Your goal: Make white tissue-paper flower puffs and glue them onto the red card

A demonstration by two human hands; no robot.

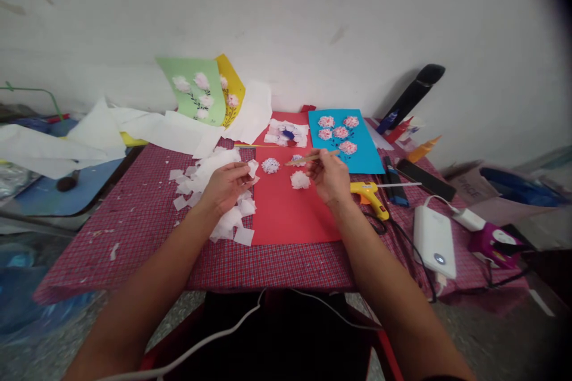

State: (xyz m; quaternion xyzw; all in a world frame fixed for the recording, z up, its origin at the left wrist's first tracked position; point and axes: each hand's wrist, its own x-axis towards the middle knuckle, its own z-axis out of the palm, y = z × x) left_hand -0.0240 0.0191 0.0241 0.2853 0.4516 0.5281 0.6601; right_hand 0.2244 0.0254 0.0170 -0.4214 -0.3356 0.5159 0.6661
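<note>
My left hand [226, 186] pinches a small piece of white tissue paper [252, 168] above the left edge of a red sheet of paper [290, 220]. In my right hand [330, 175] is a thin wooden stick [297, 161], its tip pointing left over the sheet. A ruffled paper flower with purple specks [270, 165] lies on the red sheet between my hands. Another speckled one is partly hidden behind the stick, and a plain white flower [300, 180] sits nearer me. Cut tissue squares [243, 236] are heaped beside my left hand.
Behind the flowers lies a paint-stained tissue [286, 133]. A blue card with pink-tipped flowers [348, 161] is at the back right. A yellow glue gun [369, 196], power bank [433, 238] and cables lie right. Green card [192, 89] leans on the wall.
</note>
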